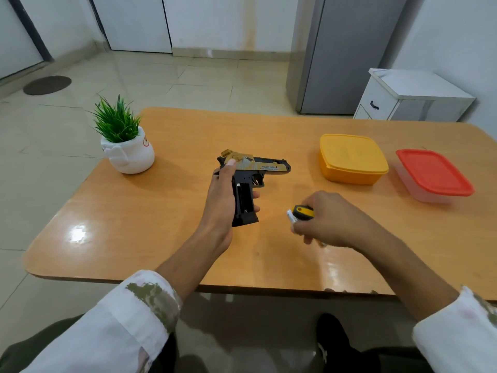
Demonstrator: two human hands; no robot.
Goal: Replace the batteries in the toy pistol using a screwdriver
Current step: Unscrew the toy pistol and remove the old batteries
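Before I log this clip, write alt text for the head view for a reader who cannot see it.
A person's left hand holds a pistol at a table, the battery bay in its handle open; the right hand holds a screwdriver beside it. A plant stands at left, a yellow box and a red-lidded box at right.

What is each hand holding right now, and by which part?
Left hand grips the pistol by its handle, thumb up on the slide. Right hand holds the screwdriver by its handle, with a small silvery thing, maybe a battery.
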